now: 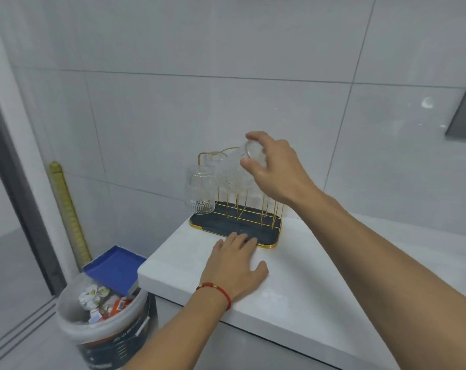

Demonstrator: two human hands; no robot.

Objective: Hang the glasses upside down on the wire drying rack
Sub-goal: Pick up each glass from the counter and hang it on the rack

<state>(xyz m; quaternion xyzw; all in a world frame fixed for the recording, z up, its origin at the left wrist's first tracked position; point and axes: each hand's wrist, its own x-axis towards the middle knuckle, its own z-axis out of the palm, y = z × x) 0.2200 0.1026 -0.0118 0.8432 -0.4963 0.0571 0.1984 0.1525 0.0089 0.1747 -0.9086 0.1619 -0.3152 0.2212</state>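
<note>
While a plastic bucket (103, 320) of rubbish stood on the floor at far left, a ribbed glass (200, 188) already hung mouth-down on the leftmost prong of the gold wire drying rack (249, 209), overhanging the table's (293, 303) left edge. The person's left hand (235, 265) lay flat on the white surface, fingers spread and empty, fingertips touching the rack's dark drip tray (226, 225). Further right, the right hand (273, 169) pinched a second glass (235, 172) by its base, tilted mouth-down over the upper wires, close beside the hung one. The likeliest mishap looked to be a knock between the two glasses as the second came down, or a rim catching a prong tip and slipping from that narrow fingertip hold. Several upright prongs to the right stood free, offering room, while the tiled wall (226, 76) close behind and the table's near edge left little margin.
</note>
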